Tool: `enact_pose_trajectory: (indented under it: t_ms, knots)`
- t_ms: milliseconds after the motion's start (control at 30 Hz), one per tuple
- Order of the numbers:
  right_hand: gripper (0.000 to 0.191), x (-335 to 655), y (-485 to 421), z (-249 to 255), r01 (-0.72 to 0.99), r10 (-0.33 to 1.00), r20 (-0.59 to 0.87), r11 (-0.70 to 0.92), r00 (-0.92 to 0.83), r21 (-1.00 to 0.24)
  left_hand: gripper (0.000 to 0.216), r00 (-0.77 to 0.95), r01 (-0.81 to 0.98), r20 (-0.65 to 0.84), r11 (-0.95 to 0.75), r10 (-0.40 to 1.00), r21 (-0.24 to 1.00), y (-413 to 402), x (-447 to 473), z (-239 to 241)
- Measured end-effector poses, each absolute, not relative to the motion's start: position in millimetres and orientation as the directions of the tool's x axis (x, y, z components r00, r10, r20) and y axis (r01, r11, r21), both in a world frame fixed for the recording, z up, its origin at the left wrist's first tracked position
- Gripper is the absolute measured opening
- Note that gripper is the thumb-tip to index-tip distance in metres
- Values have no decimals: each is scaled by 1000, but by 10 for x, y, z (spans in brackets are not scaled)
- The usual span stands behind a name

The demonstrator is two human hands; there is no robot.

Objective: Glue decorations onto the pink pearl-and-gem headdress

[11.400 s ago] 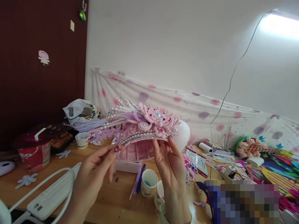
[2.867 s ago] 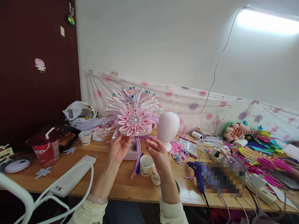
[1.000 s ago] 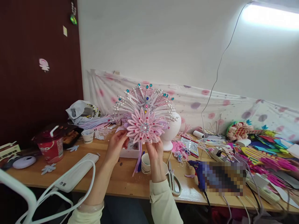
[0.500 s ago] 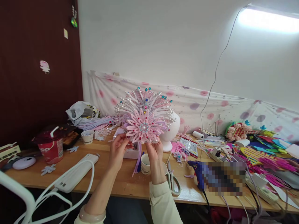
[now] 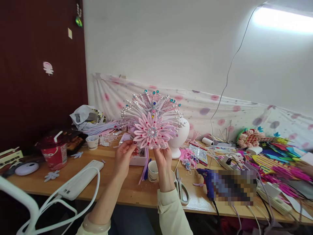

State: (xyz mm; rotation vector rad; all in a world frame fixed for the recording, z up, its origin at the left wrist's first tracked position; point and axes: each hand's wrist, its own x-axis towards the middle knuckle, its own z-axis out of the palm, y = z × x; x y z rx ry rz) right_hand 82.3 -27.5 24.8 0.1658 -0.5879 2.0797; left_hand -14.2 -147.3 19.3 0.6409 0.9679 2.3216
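Both of my hands hold up a headdress point(image 5: 153, 132) above the table, in front of a white foam head point(image 5: 183, 132). It has a large pink fuzzy-stem flower with pearls and red beads, below a fan of pale stems tipped with pearls and coloured gems. My left hand point(image 5: 124, 155) pinches its lower left edge. Under the lower right, my right hand point(image 5: 163, 160) grips it from below; the fingertips are partly hidden behind it. Beneath are a paper cup point(image 5: 153, 171) and scissors point(image 5: 182, 189), with a white box point(image 5: 139, 161) behind.
A blue glue gun point(image 5: 207, 182), partly pixelated, lies to the right, with power strips point(image 5: 274, 197) and colourful craft pieces beyond. At left stand a red drink cup point(image 5: 54, 155) and a white power bank point(image 5: 81, 181) with a looping cable. Part of another person's hand point(image 5: 307, 169) shows at the right edge.
The headdress has tipped slightly and its flower sits a little higher and further right. My grip stays the same. Another person's hand has come in at the right edge.
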Motion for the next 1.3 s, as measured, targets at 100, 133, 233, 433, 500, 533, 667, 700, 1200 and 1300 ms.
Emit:
enact_pose_trajectory:
  t_ms: [100, 133, 233, 433, 500, 533, 667, 700, 1200, 1300]
  knots:
    - [25, 814, -226, 237, -827, 756, 357, -430, -548, -362, 36, -751, -339, 189, -615, 633, 712, -1489, -169, 228]
    - [25, 810, -214, 237, -828, 753, 366, -419, -547, -373, 30, -758, -394, 139, -617, 638, 681, -1493, -167, 234]
    - [28, 800, -205, 242, -834, 752, 383, -400, -536, -381, 17, -731, -577, -51, -576, 680, 578, -1481, -127, 245]
    - [29, 807, -292, 246, -800, 752, 310, -460, -582, -384, 31, -545, -813, -30, -520, 838, 263, -1345, -102, 358]
    - [26, 811, -314, 267, -785, 740, 310, -462, -597, -412, 35, -516, -844, -15, -506, 856, 176, -1303, -152, 389]
    - [24, 809, -319, 282, -783, 736, 314, -459, -599, -419, 36, -502, -855, -11, -494, 865, 161, -1286, -180, 394]
    - [22, 812, -309, 294, -787, 753, 302, -437, -585, -436, 40, -464, -874, 23, -462, 886, 154, -1232, -271, 365]
    - [22, 827, -302, 266, -776, 760, 284, -421, -584, -468, 41, -462, -875, 20, -460, 886, 151, -1220, -287, 360]
    - [25, 1147, -612, 277, -544, 784, 586, 405, -207, -735, 47, -482, -866, -6, -476, 876, 156, -1224, -298, 416]
    - [22, 1158, -576, 264, -566, 770, 607, 417, -195, -711, 47, -473, -868, 7, -467, 881, 168, -1236, -323, 403]
